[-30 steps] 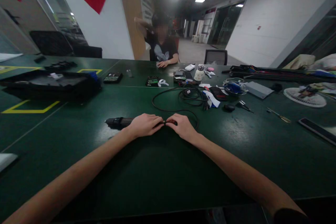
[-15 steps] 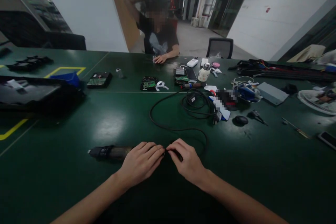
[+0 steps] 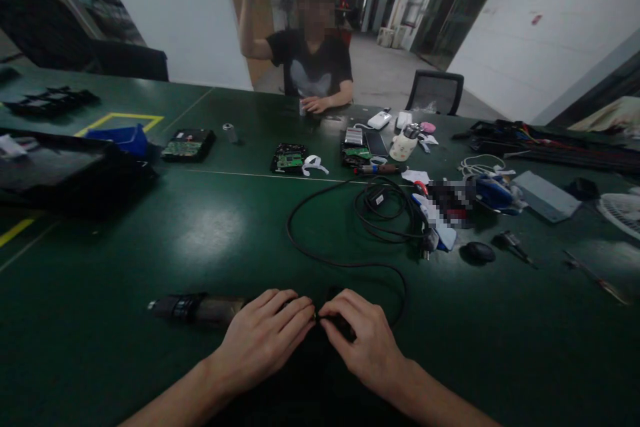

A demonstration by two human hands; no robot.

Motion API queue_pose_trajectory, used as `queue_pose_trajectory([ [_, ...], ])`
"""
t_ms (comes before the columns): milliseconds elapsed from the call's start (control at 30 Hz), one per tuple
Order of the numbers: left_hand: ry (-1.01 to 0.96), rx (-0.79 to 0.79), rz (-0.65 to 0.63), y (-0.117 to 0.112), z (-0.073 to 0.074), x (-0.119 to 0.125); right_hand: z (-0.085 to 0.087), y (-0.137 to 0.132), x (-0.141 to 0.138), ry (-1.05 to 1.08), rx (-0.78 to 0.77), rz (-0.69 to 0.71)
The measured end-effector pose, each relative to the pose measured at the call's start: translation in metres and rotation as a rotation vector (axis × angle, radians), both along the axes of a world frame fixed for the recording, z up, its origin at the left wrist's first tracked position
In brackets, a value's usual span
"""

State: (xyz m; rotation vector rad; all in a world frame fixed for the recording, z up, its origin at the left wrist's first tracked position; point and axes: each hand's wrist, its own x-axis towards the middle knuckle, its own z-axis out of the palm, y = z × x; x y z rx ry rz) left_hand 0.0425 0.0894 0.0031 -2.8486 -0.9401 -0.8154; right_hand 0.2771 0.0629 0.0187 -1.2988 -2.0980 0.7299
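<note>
Lower centre of the frame: the left hand (image 3: 265,340) is laid palm-down over the right end of a dark cylindrical tool (image 3: 197,309), with the fingers curled closed about it. The tool is laid flat on the green desk (image 3: 125,260), its free end pointed toward the left edge. The right hand (image 3: 363,340) is placed just beside the left, thumb and forefinger pinched narrow on the near end of a black cable (image 3: 345,265). The fingertips of both hands are met at a small joint between tool and cable. Whether the two parts are seated together cannot be told, as the joint is covered.

Mid-frame: the cable is run in a wide loop to a loose coil (image 3: 387,213), with a plug (image 3: 427,245) at the coil's right. A black oval object (image 3: 480,252) is seen right of the plug, apart from it.

Farther back: a circuit board (image 3: 290,159) is noted at centre, a white bottle (image 3: 403,145) to its right, and a blue bin (image 3: 120,139) and a black tray (image 3: 65,170) toward the left edge.

Top centre: a second person (image 3: 313,67) is seated at the desk's far side, one arm raised.
</note>
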Motion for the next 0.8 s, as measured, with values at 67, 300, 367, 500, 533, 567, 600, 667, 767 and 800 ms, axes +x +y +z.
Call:
queue_pose_trajectory([
  [67,-0.001,0.001,0.035,0.005,0.000,0.006,0.002,0.012,0.005,-0.003,0.008,0.021],
  [300,0.048,-0.046,0.064,0.023,0.006,0.023,0.007,0.046,0.022,-0.055,0.066,0.118],
  [367,0.046,-0.064,0.051,0.022,0.007,0.023,0.006,0.047,0.024,-0.065,0.069,0.143],
  [500,0.035,-0.051,0.039,0.019,0.008,0.021,0.001,0.046,0.027,-0.044,0.069,0.157],
  [533,0.033,-0.052,0.057,0.019,0.008,0.022,0.000,0.046,0.027,-0.035,0.065,0.158],
  [567,0.034,-0.056,0.079,0.020,0.009,0.022,-0.001,0.047,0.027,-0.027,0.060,0.160],
  [600,0.036,-0.059,0.098,0.020,0.010,0.023,-0.001,0.048,0.027,-0.021,0.055,0.164],
  [667,0.043,-0.061,0.112,0.021,0.011,0.024,0.000,0.051,0.026,-0.008,0.050,0.169],
  [767,0.053,-0.049,0.079,0.022,0.010,0.021,0.001,0.053,0.024,0.010,0.045,0.171],
  [800,0.055,-0.036,0.065,0.022,0.009,0.020,0.001,0.054,0.024,0.017,0.041,0.171],
])
